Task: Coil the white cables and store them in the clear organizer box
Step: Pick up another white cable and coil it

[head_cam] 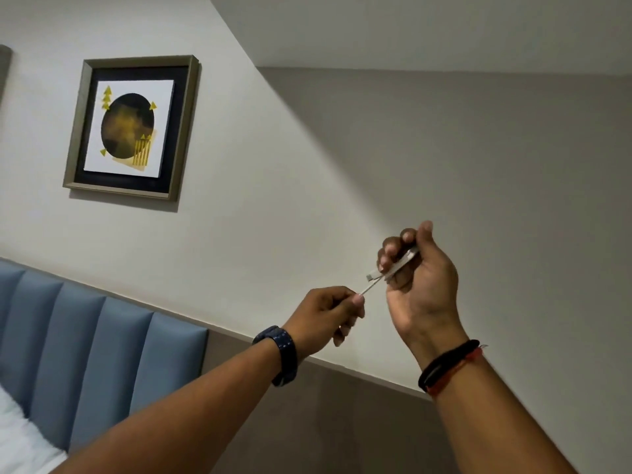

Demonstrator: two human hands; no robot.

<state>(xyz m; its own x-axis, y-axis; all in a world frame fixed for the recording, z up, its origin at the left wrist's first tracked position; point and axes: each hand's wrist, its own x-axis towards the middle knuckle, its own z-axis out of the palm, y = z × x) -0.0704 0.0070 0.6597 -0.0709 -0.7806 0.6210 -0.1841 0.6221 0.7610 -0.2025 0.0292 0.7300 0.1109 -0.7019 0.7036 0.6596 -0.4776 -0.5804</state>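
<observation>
Both hands are raised in front of the wall. My right hand [422, 278] is curled around a white cable [398, 265]; its plug end pokes out to the left below the fingers. A short straight stretch of the cable runs down-left into my left hand [325, 314], which pinches it between thumb and forefinger. The rest of the cable is hidden inside the hands. The clear organizer box is not in view.
A framed picture [131, 126] hangs on the wall at upper left. A blue padded headboard [85, 340] runs along the lower left, with white bedding [20, 443] at the bottom left corner. A grey wall panel [342, 415] lies below my arms.
</observation>
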